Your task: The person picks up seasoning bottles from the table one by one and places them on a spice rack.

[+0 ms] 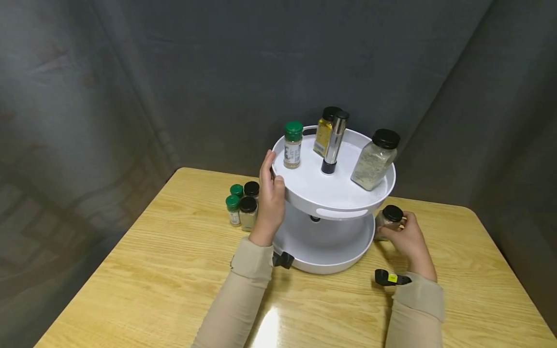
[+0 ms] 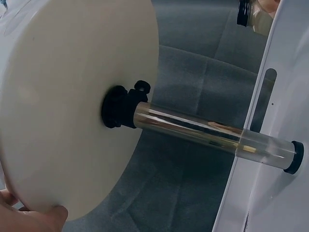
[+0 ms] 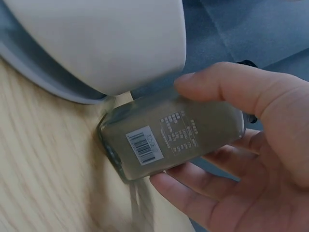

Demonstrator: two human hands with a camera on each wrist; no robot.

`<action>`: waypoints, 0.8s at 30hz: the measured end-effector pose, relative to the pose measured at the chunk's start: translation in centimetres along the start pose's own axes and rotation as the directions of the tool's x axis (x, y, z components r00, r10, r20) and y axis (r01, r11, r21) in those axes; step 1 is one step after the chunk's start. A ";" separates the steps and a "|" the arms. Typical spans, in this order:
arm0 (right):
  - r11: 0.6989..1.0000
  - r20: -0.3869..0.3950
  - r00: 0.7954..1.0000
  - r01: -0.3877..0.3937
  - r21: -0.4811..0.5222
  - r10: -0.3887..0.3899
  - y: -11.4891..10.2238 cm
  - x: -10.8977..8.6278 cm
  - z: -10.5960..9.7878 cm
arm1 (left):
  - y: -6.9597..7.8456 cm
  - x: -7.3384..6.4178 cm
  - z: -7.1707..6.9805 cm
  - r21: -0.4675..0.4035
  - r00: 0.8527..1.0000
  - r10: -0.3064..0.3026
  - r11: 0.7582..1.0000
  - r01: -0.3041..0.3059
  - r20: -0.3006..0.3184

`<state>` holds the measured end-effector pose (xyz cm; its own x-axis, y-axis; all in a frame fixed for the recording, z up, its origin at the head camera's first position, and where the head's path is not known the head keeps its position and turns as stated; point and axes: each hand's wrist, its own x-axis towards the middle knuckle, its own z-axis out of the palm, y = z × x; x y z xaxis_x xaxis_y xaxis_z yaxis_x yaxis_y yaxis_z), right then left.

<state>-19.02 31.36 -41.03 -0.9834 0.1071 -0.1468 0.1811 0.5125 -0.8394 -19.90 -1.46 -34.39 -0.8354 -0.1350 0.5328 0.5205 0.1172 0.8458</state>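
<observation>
White two-tier stand [image 1: 313, 186]: sits on the wood-grain table [image 1: 174, 270], a shiny post [image 1: 334, 143] at its centre.
Upper tray: carries a green-capped bottle [image 1: 292, 152], a yellow jar [image 1: 322, 137] and a large black-lidded jar [image 1: 371, 165].
Left hand [image 1: 271, 203]: fingers extended, touching the upper tray's left rim.
Right hand [image 1: 411, 240]: thumb and fingers curled around a dark-lidded jar [image 3: 178, 140].
Held jar: just right of the lower tray; cannot tell whether its base touches the table.
Left group: two green-capped bottles [image 1: 234, 212] and two black-lidded jars [image 1: 248, 219].
</observation>
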 end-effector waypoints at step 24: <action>0.997 0.011 0.999 0.038 -0.074 -0.037 0.3 0.8 0.6 | -0.1 0.0 -0.4 -0.011 0.999 0.031 0.999 -0.031 0.007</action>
<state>-19.76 31.07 -41.71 -0.9895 0.0788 -0.1210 0.1443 0.5782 -0.8030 -19.90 -1.84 -34.45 -0.8198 -0.1244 0.5590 0.5483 0.1109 0.8289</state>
